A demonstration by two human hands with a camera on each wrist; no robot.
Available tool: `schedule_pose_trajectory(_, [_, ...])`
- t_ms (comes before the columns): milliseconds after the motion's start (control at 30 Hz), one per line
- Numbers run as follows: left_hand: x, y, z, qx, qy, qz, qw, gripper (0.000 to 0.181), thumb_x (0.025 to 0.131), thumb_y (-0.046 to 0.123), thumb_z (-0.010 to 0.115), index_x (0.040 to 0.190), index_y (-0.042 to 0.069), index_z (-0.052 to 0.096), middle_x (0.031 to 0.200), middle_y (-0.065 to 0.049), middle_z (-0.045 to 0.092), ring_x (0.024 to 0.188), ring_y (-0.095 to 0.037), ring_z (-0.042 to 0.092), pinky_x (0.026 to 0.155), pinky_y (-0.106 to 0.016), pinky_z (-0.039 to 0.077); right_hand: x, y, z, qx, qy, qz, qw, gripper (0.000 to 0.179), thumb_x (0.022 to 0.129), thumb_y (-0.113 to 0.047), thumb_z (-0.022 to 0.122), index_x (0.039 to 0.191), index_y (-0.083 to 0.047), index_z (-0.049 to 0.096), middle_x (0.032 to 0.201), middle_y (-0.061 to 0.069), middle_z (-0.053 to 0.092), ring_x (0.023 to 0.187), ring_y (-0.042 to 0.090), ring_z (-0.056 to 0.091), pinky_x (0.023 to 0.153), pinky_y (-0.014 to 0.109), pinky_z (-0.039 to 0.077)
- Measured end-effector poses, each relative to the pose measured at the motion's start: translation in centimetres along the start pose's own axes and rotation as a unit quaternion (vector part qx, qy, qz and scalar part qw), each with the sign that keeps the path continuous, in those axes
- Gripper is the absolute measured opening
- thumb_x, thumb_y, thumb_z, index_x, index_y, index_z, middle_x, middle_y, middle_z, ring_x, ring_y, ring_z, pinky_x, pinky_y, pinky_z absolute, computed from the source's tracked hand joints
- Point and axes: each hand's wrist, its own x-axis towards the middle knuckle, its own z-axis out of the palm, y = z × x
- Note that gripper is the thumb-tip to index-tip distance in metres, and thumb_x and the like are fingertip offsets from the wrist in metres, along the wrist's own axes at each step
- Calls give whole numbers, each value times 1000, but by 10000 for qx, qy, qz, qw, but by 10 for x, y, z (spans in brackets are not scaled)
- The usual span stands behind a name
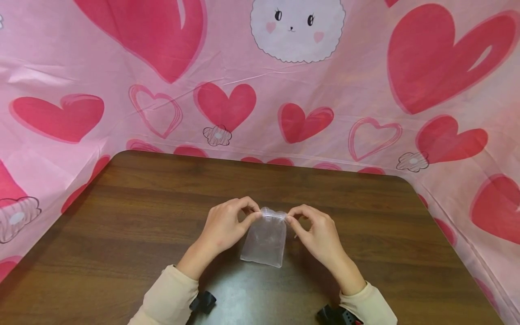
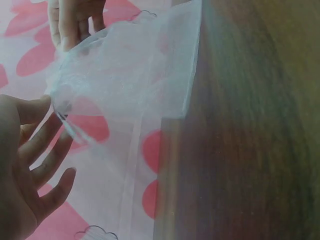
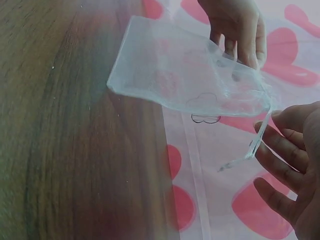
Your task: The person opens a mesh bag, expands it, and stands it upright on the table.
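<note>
Sheer drawstring bag (image 1: 264, 243) pinched at both ends of its gathered neck (image 1: 274, 215)

Clock directions are taken from the head view. The bag is found at six o'clock from the centre of that view, over a dark wooden table (image 1: 122, 234); whether the tabletop is touched by it cannot be told. Its neck is turned toward twelve o'clock, its straight bottom edge (image 1: 261, 262) toward six. The neck's end at eleven o'clock is grasped in a pinch by the left hand (image 1: 225, 225); the end at one o'clock is grasped likewise by the right hand (image 1: 318, 232). Just beside the right hand, a thin cord (image 3: 254, 145) can be seen dangling in the right wrist view. Beige sleeves (image 1: 168, 293) are seen at eight and four o'clock from the bag, and black devices (image 1: 204, 302) are worn near the cuffs. At twelve o'clock, beyond the table, pink fabric (image 1: 268, 85) is printed with red hearts (image 1: 229, 104) and a white cartoon figure (image 1: 298, 43).
</note>
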Motion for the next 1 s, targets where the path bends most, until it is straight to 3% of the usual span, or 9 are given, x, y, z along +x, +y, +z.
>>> schedule_pose_trajectory(400, [1,-2,-5,43,-28,-181,9998,10,85,32,79,85,33,69,78,18,62,54,0,41,59,-30,40,2,4,-7,17,28,-85,10000,16,80,-4,81,88,-13,71,83,-8,67,77,6,62,69,33,53])
schedule_pose_trajectory(633, [2,-3,-8,22,-104,-246,9996,8,86,32,79,86,33,71,78,19,62,55,-3,41,58,-30,39,2,7,-10,-86,-18,-185,9998,17,81,-2,80,88,-13,70,85,-9,68,75,8,60,64,26,48])
schedule_pose_trajectory(800, [2,-3,-10,36,-181,-272,9995,8,86,32,78,86,33,71,78,19,61,55,-4,40,58,-30,39,2,7,-13,-197,-64,-188,9996,16,81,-3,80,89,-14,70,86,-9,68,73,11,58,60,33,47])
schedule_pose_trajectory(1000, [2,-4,-10,63,-189,-255,9995,8,86,32,78,86,34,71,78,20,61,56,-2,42,59,-30,39,2,8,-15,-379,-164,-175,9990,15,83,-6,79,90,-16,69,87,-10,67,77,10,61,66,35,50])
